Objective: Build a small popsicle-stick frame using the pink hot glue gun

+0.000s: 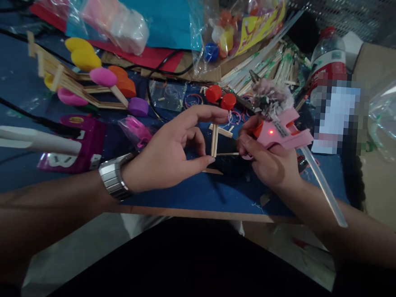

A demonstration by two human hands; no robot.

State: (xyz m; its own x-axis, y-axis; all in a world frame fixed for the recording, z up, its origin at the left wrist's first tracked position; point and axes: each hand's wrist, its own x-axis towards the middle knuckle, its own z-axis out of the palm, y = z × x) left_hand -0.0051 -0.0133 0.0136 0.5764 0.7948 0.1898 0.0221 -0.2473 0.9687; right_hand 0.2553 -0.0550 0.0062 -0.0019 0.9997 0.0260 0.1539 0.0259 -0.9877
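Observation:
My left hand (170, 151), with a metal watch at the wrist, pinches a short piece of joined wooden sticks (214, 140) between thumb and forefinger, holding it upright. In my right hand (268, 160) is a pink glue gun (282, 134) with a lit red light; a clear glue stick (324, 186) juts from its back. Its nozzle is hidden from me. Just between the two hands a thin wooden stick (227, 154) reaches sideways from the foot of the held piece. Two red bottle caps (213, 93) lie beyond my fingertips.
A wooden-stick frame (83, 86) with colourful round pieces stands at the left, behind a purple power strip (72, 144) with plugs. Loose sticks (278, 66), a bag of caps (240, 29) and a red-labelled bottle (329, 56) occupy the back. Cardboard (382, 170) is at the right.

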